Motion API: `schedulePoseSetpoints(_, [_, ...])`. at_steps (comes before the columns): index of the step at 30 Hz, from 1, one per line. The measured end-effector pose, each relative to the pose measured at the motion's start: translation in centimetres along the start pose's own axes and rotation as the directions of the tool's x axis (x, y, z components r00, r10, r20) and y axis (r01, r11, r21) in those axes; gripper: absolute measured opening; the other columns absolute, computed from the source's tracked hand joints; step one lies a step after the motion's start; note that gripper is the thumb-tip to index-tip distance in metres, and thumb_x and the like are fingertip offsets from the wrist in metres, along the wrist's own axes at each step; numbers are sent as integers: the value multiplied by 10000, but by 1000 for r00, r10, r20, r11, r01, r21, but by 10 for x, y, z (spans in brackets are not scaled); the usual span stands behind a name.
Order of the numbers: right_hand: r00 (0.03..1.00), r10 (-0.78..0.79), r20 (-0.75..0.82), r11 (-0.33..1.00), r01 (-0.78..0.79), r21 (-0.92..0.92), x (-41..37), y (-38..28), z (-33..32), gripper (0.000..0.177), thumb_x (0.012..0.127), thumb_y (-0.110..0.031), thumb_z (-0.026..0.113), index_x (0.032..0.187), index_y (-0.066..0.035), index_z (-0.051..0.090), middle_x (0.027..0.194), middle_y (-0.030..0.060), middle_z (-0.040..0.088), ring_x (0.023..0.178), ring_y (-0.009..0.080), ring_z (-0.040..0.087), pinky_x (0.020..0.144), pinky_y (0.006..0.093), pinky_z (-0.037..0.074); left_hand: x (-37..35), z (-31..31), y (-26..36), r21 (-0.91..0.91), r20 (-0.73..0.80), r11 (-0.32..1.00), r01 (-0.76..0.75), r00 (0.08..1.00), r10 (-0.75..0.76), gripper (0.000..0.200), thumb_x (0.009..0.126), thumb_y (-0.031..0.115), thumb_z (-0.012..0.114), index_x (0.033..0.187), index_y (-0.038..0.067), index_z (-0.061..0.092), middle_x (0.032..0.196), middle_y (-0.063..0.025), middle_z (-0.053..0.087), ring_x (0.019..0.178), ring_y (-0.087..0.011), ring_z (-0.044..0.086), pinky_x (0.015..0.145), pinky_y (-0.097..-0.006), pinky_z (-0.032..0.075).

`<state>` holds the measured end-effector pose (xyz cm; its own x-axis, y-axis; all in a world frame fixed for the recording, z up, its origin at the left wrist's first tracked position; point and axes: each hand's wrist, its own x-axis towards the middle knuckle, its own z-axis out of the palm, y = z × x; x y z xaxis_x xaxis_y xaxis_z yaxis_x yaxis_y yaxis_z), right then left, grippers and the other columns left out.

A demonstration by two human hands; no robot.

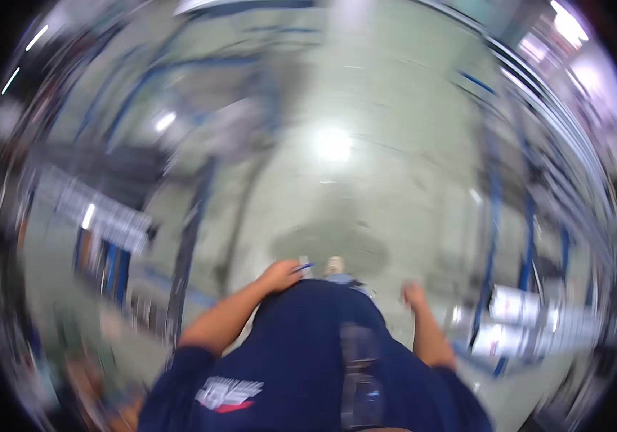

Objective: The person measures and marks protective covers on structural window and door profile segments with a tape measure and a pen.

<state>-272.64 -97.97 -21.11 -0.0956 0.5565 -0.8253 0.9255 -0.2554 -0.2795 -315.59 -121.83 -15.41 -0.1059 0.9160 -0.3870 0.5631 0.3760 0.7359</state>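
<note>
My left hand [280,276] is in front of my dark blue shirt [308,345], its fingers closed around a thin blue pen-like object [303,267]. On the other side of my body, my right hand [413,295] hangs over the floor, small and smeared by motion, so its fingers cannot be made out. Glasses or a similar dark item [361,374] hang on the shirt front. A light shoe tip [335,265] shows below my waist.
Pale green floor [395,144] runs ahead with a bright reflection. Blurred blue-framed racks stand on both sides. White wrapped rolls [513,304] lie at the right, and a dark surface [99,173] is at the left.
</note>
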Motion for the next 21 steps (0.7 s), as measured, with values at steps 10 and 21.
schedulePoseSetpoints(10, [599,-334,-728,704,672,230,-25,-254,-97,292,919,-257,652,1154,-84,667,1000,139,709,892,273,676,824,374,533,62,-71,-237,-679,-40,633,-372,880,474,197,924,220,700,965,28,675,746,-25,646,738,-102,601,682,-308,493])
schedulePoseSetpoints(21, [917,329,-226,940,-342,-19,-13,4,159,332,793,-224,574,1014,-76,772,1043,179,741,932,310,731,825,444,566,297,-209,-62,-335,219,896,292,949,-227,150,934,224,692,900,82,659,667,27,553,613,-82,471,559,-264,356])
